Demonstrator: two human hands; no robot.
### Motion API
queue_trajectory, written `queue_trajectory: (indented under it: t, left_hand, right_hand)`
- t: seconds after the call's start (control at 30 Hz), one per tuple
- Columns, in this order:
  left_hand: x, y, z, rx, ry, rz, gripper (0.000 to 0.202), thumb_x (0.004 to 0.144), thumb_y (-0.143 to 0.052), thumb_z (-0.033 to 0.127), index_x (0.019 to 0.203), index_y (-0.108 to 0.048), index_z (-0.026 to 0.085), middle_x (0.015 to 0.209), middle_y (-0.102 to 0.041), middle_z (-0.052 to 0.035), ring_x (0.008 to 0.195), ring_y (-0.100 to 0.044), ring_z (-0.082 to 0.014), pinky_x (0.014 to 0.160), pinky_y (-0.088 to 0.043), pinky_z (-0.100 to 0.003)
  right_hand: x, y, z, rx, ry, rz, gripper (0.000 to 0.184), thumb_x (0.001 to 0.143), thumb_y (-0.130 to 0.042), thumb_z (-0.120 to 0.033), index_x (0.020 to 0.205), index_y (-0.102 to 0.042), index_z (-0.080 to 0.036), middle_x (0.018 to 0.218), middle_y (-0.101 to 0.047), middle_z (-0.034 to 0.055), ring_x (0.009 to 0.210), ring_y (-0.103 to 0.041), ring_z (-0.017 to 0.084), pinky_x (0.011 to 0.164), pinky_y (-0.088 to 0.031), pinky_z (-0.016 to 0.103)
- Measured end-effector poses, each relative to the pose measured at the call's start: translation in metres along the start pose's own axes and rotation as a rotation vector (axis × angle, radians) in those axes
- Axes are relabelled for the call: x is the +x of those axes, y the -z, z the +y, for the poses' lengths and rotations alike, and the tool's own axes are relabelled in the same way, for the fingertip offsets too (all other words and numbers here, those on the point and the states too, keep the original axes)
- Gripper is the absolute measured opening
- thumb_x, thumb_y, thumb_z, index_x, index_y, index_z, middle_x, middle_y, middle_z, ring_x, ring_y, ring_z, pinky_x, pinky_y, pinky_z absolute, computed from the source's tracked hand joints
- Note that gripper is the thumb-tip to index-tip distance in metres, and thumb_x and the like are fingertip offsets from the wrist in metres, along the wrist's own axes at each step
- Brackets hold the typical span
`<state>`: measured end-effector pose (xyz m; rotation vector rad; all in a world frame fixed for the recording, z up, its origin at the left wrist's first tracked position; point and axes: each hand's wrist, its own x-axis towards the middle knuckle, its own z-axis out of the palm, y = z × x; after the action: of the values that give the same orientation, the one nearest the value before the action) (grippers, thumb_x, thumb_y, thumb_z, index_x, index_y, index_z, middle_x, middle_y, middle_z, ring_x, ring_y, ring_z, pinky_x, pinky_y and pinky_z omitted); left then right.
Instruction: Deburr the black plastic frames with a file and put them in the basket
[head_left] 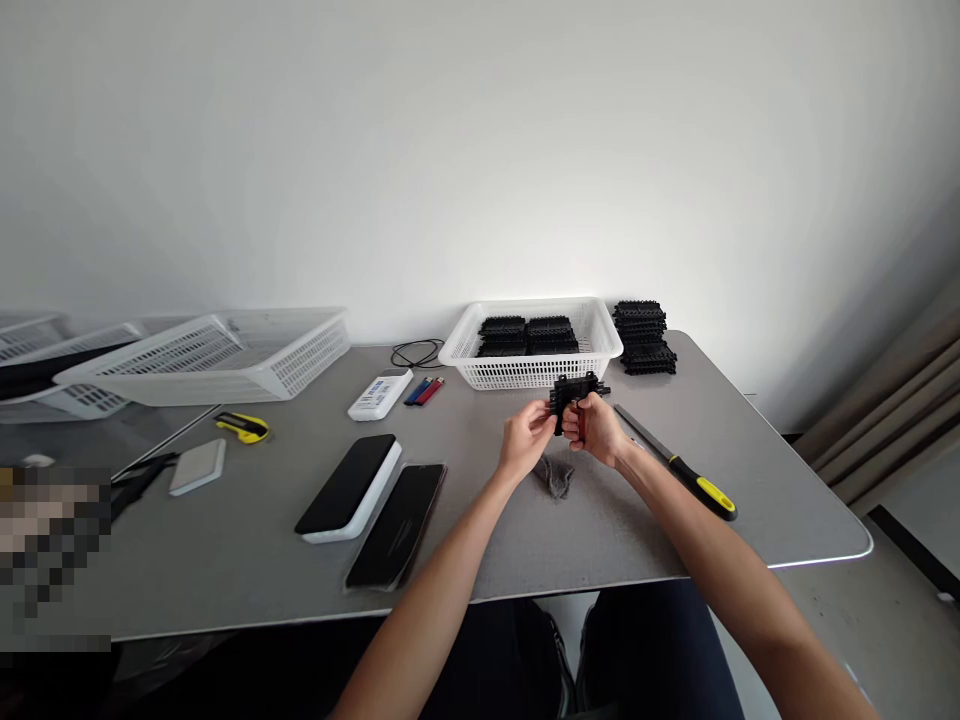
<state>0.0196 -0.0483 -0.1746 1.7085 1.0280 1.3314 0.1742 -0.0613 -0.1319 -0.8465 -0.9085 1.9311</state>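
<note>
Handwork, apparently: your left hand [525, 436] pinches the black part [568, 392], your right hand [600, 428] clasps something red [582, 425]; next needs steadiness.

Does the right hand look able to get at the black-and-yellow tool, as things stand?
Probably yes: the tool lies beside the right forearm, with nothing covering its handle. The right hand seems to grip a red object, though, so likely must let go first.

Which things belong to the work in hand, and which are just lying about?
Likely used: held black part; held red item; black parts in basket; black stack; perhaps yellow-handled tool.

Seemingly idle: phone; white-sided device; coiled cable; yellow cutter.
</note>
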Motion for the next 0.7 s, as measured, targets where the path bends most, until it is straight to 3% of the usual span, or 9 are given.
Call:
queue_trajectory:
  t: [0.7]
  left_hand:
    - [-0.0007,-0.0001,0.0024,-0.011,0.005,0.048,0.024,0.081,-0.064,0.031,0.101,-0.065,0.018,0.096,-0.075,-0.0089,0.091,-0.073,-0.0234,0.084,-0.059,-0.038]
  right_hand:
    - [-0.002,0.0,-0.0037,0.055,0.067,0.086,0.017,0.073,-0.037,-0.038,0.067,-0.034,-0.023,0.06,-0.028,-0.0041,0.049,-0.023,0.011,0.044,-0.018,0.023]
